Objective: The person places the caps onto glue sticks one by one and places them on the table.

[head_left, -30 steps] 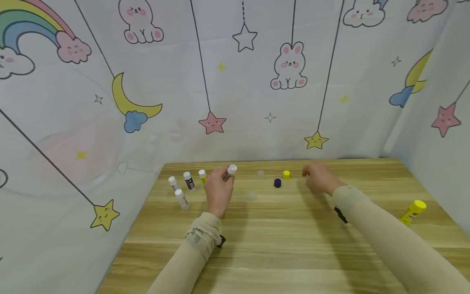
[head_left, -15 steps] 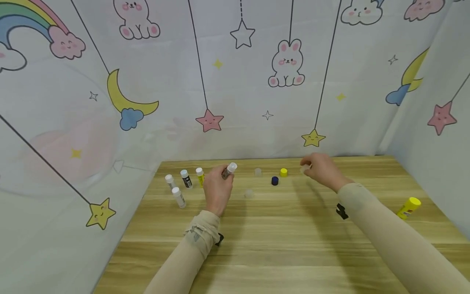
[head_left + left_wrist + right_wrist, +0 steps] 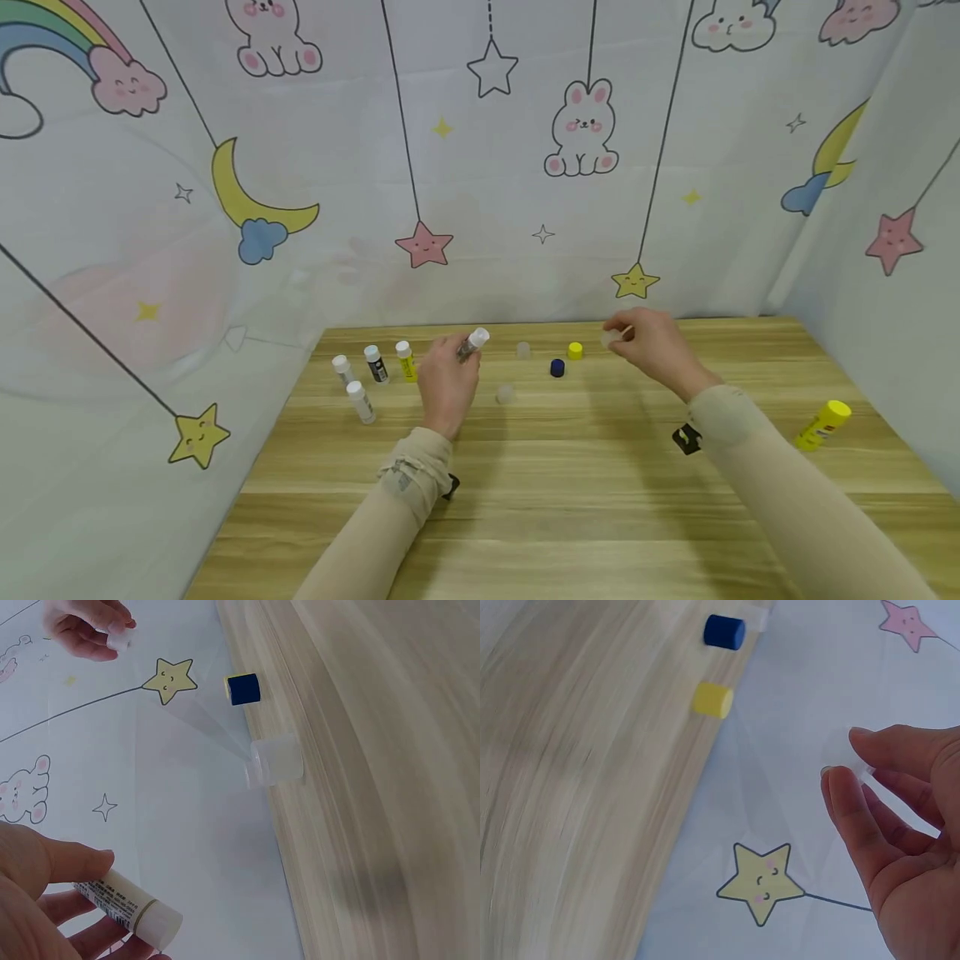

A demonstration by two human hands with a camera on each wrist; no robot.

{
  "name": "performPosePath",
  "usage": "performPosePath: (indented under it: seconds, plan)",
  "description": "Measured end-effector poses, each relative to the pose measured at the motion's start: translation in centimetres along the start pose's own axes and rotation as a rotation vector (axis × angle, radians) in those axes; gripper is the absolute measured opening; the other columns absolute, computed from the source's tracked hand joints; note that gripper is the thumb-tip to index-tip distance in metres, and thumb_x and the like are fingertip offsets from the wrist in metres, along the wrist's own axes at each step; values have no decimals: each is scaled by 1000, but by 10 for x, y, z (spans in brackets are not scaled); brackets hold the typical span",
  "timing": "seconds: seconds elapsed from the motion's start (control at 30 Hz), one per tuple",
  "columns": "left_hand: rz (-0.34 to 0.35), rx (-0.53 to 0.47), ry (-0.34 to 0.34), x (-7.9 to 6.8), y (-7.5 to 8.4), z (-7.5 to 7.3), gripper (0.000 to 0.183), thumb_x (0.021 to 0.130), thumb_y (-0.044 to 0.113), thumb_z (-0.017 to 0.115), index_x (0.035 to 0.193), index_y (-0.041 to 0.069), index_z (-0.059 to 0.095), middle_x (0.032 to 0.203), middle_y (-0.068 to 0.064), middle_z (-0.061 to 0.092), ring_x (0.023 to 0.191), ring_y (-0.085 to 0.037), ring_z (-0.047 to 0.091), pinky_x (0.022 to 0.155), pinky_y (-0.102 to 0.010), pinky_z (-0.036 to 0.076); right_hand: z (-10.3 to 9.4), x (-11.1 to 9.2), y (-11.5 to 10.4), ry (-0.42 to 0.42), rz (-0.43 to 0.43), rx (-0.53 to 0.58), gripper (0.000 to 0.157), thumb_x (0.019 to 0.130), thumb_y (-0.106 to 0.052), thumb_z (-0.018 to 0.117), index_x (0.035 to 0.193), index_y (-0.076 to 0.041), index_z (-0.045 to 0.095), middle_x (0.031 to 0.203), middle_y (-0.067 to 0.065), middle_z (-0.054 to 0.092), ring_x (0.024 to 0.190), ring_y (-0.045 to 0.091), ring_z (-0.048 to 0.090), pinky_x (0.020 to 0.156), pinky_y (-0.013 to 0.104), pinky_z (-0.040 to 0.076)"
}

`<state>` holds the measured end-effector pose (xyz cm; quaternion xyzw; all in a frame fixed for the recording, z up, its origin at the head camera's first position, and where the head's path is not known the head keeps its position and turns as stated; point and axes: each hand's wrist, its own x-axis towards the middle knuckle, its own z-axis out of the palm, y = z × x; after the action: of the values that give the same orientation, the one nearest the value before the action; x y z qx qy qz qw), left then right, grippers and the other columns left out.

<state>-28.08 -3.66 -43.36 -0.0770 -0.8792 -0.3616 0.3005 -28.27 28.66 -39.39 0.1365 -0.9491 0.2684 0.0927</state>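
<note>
Glue stick (image 3: 124,901) and translucent cap (image 3: 611,338), hand-held
Left hand (image 3: 448,379): fingers clamped around the tilted glue stick, near the desk's (image 3: 540,483) far edge. Right hand (image 3: 654,346): fingertips pinching the translucent cap near that edge, right of the yellow cap (image 3: 575,351).

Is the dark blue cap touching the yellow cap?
Apart: the right wrist view shows wooden tabletop between the dark blue cap and the yellow cap.

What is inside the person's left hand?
A white tube: one pale end and part of its printed label show. The left hand covers the other end, so that cannot be seen.
</note>
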Motion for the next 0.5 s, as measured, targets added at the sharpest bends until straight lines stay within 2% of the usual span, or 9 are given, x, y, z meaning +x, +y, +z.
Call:
performPosePath:
  seconds: [0.37,0.5]
  plan:
    - [34,-17,2,-5,4,7,26,85,10,82,110,8,76,98,-9,69,85,-24,68,74,-43,56,6,-2,-19,66,20,90,26,93,-14,74,118,-9,72,113,7,69,95,25,68,75,44,58]
    - [40,-11,-1,-6,6,10,27,84,10,83,110,9,76,96,-8,69,84,-24,67,73,-42,56,10,-5,-25,86,30,118,26,92,-15,75,117,-12,73,113,5,68,96,24,68,75,43,58]
